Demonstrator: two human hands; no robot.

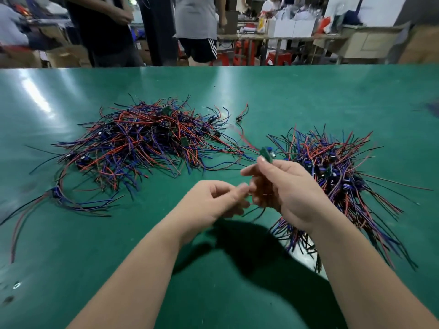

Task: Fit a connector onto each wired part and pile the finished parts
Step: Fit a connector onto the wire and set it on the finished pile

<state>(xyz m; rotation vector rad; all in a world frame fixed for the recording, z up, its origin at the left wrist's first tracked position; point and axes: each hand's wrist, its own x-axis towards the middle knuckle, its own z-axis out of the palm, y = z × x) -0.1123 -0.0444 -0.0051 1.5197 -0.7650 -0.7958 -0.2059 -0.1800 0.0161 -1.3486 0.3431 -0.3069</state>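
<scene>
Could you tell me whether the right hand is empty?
No, the right hand pinches a small green board at its fingertips.

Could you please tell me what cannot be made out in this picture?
- Head view: what the left hand pinches, if anything, is blurred and behind its fingers.
- Head view: the green board's wires are hidden by the right hand.
- Head view: right pile partly behind the forearm.

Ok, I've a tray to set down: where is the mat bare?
Bare: the far strip of green mat beyond both piles, and the near stretch below the left pile. Crowded: the middle gap beside the right pile, holding stray wires, the left hand and right hand.
</scene>
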